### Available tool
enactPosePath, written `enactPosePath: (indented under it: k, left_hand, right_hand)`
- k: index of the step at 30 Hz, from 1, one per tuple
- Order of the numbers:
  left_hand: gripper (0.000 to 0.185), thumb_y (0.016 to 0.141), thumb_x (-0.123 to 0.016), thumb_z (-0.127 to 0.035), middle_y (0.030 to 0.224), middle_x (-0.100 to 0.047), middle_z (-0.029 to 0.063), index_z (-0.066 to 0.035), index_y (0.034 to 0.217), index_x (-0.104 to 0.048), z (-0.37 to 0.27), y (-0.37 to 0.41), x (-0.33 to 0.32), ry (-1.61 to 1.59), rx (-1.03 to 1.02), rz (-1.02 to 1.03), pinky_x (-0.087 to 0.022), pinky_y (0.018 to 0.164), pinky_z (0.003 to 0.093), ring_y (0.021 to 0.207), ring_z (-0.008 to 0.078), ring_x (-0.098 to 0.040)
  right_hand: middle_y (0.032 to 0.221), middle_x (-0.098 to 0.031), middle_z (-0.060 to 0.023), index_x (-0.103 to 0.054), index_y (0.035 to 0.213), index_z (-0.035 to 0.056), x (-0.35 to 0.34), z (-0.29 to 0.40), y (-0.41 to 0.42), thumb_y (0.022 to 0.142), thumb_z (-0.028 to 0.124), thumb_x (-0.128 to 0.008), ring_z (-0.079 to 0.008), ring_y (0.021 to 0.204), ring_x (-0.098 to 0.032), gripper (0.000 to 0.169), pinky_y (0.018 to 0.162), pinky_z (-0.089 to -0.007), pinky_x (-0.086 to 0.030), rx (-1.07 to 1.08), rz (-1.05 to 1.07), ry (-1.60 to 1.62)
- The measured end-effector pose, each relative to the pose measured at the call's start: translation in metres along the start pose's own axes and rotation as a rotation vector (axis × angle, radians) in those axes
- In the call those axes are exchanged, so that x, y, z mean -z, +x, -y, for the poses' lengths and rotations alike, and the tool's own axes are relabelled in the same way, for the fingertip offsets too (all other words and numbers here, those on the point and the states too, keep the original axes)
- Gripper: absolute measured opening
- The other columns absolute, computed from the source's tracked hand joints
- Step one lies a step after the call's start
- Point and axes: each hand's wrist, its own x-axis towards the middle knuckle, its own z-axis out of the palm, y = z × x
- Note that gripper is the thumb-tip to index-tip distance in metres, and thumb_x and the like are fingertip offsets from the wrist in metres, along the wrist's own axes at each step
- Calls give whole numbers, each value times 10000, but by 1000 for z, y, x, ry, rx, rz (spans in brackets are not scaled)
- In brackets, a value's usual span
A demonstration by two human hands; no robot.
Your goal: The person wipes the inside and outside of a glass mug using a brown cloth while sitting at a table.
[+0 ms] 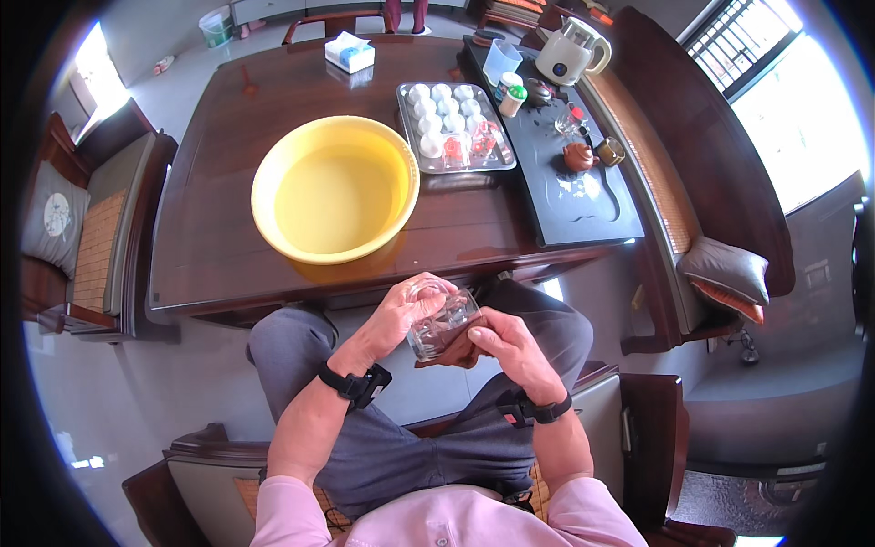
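My left hand (405, 309) grips a clear glass mug (448, 321) by its handle side, above my lap. The mug is tilted on its side. A brown cloth (451, 350) lies against the mug's lower side, and my right hand (506, 342) holds it there with thumb and fingers. Part of the cloth is hidden behind the glass. Beyond my hands, on the dark wooden table (212, 239), stands a yellow basin (335, 256) with water in it.
Right of the basin, a clear tray (456, 167) holds several white cups and red-patterned glasses. A black tea tray (560, 215) carries a clay teapot (579, 157), an electric kettle (571, 55) and a plastic pitcher (502, 61). A tissue box (350, 52) sits far back. A person's legs (407, 14) show beyond.
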Motion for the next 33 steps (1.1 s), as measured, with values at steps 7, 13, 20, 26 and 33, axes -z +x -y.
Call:
enactPosePath:
  k: [7,13,20,26,33]
  left_hand:
    - [254,1060,-549,-203,1198,-691,137,-17,1227,-593,1,0,5,-295,43,-34,-596,916,384,1100,220,-685]
    - [245,1068,-537,-222,1214,-675,147,-28,1213,-576,15,8,13,-325,-55,-108,-599,921,388,1132,234,-675]
    - [232,1077,-520,-215,1205,-670,143,-30,1207,-573,18,9,15,-208,-37,-110,-583,937,377,1140,226,-667]
    - [202,1081,-513,-196,1183,-672,128,-37,1186,-578,17,10,8,-419,27,-155,-585,932,394,1087,234,-675]
    - [230,1065,-554,-228,1185,-685,145,-29,1174,-593,10,0,10,-662,185,-81,-585,932,417,1063,251,-684]
  right_hand:
    - [905,-716,-131,-633,1004,25,34,9,-14,1002,215,-655,-207,761,-713,192,685,-335,-585,214,-474,531]
    - [1117,-716,-122,-623,1237,-36,57,-27,-24,1053,279,-575,-239,974,-714,368,898,-385,-563,223,-382,623]
    - [1255,-661,-134,-566,1335,-48,18,-19,-11,1002,62,-581,-210,1115,-674,350,952,-328,-537,340,-397,566]
    - [1312,-632,-174,-723,1065,50,-20,-25,-3,742,-85,-769,-339,1189,-640,353,968,-388,-533,675,-422,-747]
    - [1162,-696,-151,-715,1028,23,-2,-24,-13,721,-103,-778,-286,1017,-669,338,883,-342,-523,527,-174,-365]
